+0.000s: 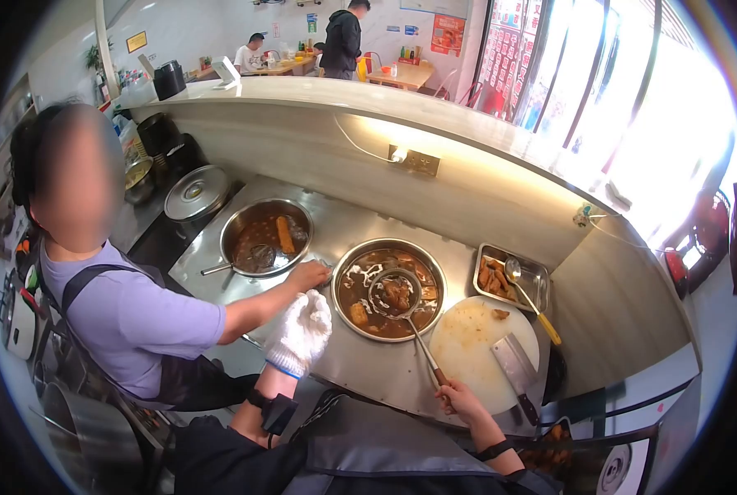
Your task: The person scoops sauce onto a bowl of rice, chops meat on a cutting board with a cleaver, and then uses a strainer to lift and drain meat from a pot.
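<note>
In the head view, the person's right hand (459, 400) is closed around the dark end of a long-handled strainer ladle (396, 293), its grip wrapped tight on the handle near the table's front edge. The ladle's shaft runs up and left from the hand, and its round head sits in the middle of a steel pot of brown broth (389, 289), carrying dark pieces of meat just above the liquid. The left hand (302, 330), in a white cotton glove, hangs in the air to the left of that pot, fingers loosely curled and holding nothing, just beside the pot's rim but apart from it. The pot stands on a steel table (360, 367). Touching the pot on its right lies a round white cutting board (476, 338), with a cleaver (515, 365) resting on its right part and a small scrap of food near its top. Behind the board is a rectangular metal tray (542, 272) of braised pieces with a yellow-handled spoon (529, 297) lying across it. To the left, a second pot (265, 235) holds broth and a ladle; a co-worker's bare hand (309, 272) rests on the table beside it.
</note>
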`<control>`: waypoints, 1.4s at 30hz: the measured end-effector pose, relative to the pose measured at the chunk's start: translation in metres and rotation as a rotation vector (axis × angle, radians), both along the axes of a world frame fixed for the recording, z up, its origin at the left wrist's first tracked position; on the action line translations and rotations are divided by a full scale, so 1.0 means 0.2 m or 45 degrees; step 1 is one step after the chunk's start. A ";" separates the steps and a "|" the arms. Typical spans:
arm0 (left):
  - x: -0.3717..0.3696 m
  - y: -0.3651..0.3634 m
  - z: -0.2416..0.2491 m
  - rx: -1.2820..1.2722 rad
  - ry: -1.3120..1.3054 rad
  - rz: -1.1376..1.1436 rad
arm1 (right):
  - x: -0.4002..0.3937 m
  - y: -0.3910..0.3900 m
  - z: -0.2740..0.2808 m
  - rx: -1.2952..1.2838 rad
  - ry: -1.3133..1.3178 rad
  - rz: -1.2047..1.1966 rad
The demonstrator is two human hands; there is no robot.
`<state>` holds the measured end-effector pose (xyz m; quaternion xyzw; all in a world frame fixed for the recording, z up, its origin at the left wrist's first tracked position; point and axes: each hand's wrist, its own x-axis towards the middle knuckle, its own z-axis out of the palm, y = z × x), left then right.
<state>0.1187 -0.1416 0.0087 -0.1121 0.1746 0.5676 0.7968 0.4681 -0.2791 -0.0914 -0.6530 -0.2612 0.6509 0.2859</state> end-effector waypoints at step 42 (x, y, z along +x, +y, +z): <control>0.04 -0.01 0.05 0.048 -0.039 -0.096 | -0.04 -0.04 -0.01 0.052 0.160 -0.022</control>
